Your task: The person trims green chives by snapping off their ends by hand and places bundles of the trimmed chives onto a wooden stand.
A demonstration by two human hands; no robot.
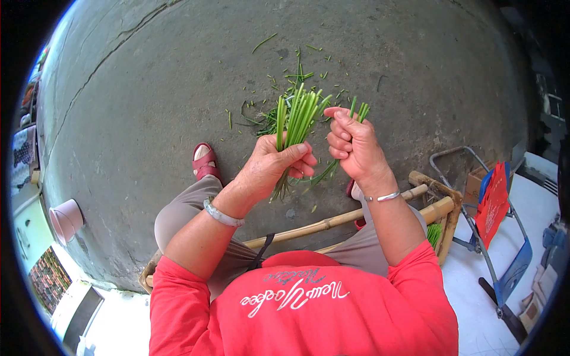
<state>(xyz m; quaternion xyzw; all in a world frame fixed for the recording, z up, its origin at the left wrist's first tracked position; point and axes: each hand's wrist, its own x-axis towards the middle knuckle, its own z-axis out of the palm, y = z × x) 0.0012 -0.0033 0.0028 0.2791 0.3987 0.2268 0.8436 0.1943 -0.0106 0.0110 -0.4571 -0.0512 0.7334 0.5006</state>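
Note:
My left hand (276,160) is closed around a thick bunch of green stems (301,115). Their pale cut ends fan out above the thumb, and thin tips hang below the fingers. To its right, my right hand (356,145) grips a smaller bunch of green stems (363,111), which poke up past the curled fingers and trail down toward the left. The two hands are close together but apart, held over the ground. Beyond them lies a scattered pile of green trimmings (270,121), partly hidden by the larger bunch.
Bamboo rails (320,225) of a seat or frame run across my lap. More greens (434,234) show beside its right end. A folding metal chair (469,207) with a red cloth (493,204) stands at the right. A pink bucket (66,219) is at the left on the cracked concrete floor (160,89).

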